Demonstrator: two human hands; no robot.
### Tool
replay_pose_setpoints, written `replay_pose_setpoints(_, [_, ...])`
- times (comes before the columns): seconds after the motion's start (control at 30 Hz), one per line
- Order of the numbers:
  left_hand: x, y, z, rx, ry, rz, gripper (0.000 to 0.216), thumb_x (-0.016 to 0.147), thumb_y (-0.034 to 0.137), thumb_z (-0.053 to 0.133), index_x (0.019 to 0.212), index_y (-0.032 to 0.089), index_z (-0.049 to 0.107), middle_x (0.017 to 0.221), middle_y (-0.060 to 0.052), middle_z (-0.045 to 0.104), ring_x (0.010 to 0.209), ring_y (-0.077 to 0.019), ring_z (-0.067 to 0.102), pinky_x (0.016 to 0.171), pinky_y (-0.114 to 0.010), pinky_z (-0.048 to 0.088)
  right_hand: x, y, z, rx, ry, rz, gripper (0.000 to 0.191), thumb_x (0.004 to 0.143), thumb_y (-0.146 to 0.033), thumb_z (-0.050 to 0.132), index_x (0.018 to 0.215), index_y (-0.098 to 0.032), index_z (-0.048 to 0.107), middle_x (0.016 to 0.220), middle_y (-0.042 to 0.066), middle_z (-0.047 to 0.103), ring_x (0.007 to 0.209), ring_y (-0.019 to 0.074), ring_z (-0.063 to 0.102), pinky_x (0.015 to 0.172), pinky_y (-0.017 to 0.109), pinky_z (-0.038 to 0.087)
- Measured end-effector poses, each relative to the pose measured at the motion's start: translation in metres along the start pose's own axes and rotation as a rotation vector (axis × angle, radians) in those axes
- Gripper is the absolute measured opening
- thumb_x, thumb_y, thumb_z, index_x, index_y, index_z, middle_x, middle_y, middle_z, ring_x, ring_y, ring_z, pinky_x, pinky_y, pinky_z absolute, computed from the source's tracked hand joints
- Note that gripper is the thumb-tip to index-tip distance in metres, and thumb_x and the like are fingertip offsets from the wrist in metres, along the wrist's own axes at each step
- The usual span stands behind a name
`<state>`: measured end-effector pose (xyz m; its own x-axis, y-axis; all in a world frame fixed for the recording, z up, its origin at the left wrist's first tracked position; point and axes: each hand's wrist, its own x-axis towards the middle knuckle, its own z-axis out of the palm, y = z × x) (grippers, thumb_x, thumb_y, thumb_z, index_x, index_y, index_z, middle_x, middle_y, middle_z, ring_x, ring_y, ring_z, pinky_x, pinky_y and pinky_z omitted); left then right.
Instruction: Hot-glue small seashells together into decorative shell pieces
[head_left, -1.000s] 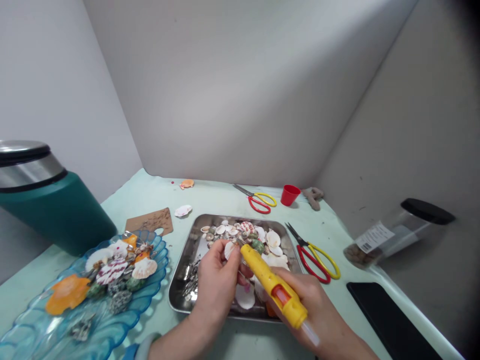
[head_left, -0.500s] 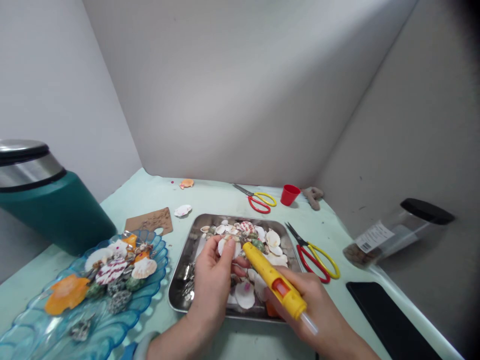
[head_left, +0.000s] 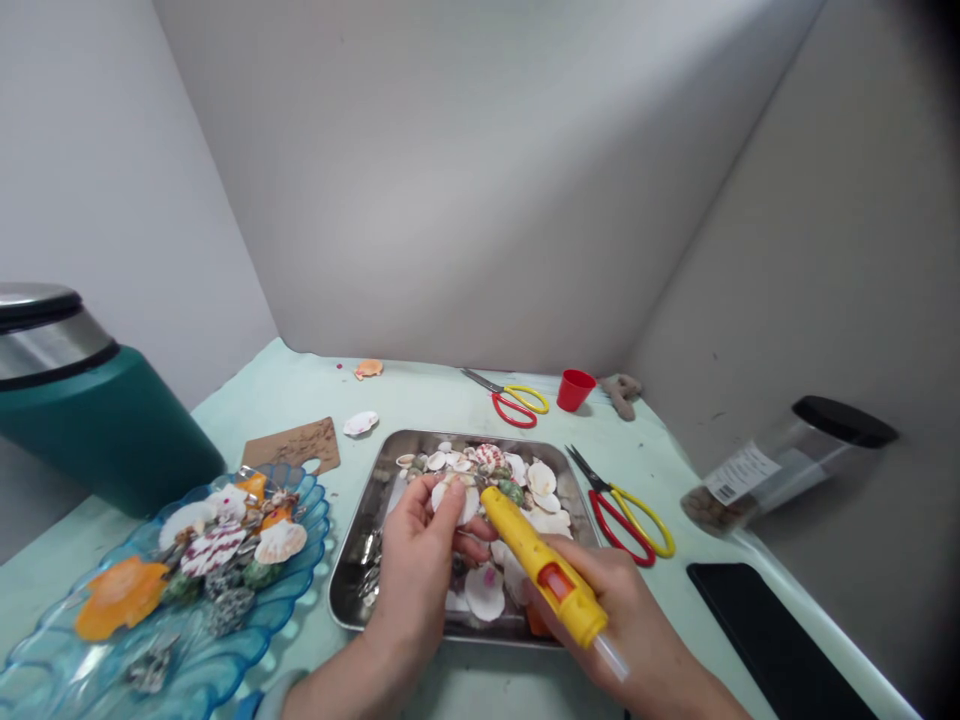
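Observation:
My left hand [head_left: 418, 570] pinches a white scallop shell [head_left: 450, 498] over a steel tray [head_left: 352, 590] that holds several shells. My right hand [head_left: 626, 620] grips a yellow glue gun [head_left: 541, 570], its tip pointing up and left, close to that shell. A clear glue stick pokes out of the gun's rear end. Both hands hover above the tray's near half.
A blue glass dish [head_left: 247, 650] of shells lies at the left, a teal bin [head_left: 90, 420] behind it. Two red-and-yellow scissors [head_left: 622, 500] [head_left: 514, 400], a red cup [head_left: 576, 389], a cardboard piece [head_left: 296, 445], a tipped jar [head_left: 787, 465] and a black phone [head_left: 772, 640] are around.
My left hand has turned the white shell up between its fingers and shifted slightly left. The glue gun tip has stayed beside the shell.

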<state>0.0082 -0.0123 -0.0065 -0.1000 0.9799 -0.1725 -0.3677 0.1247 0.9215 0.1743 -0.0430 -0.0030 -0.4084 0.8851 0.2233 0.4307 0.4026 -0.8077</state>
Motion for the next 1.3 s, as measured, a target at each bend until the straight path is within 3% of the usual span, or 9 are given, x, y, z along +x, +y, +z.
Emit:
replay_pose_setpoints(1.1, [0.0008,-0.0038,-0.0022,-0.060,-0.054,-0.011,0.025,0.077,0.039,0.062,0.083,0.018,0.051,0.056,0.002,0.063,0.040,-0.0094,0.054,0.040,-0.018,0.037,0.0025,-0.0026,0.0005,-0.011,0.034,-0.050,0.005,0.079,-0.023,0.058,0.076,-0.020,0.056,0.063,-0.003,0.056,0.052,0.0111,0.047,0.048,0.023,0.035])
replay_pose_setpoints(1.3, [-0.0004,-0.0010,-0.0006,-0.025,-0.047,-0.039,0.025,0.078,0.039,0.061,0.086,0.018,0.050,0.052,0.002,0.063,0.039,-0.0091,0.053,0.040,-0.017,0.036,-0.0009,0.0003,-0.0002,0.023,0.062,0.033,0.004,0.081,-0.023,0.058,0.079,-0.019,0.058,0.065,-0.002,0.058,0.053,0.0117,0.050,0.049,0.023,0.038])
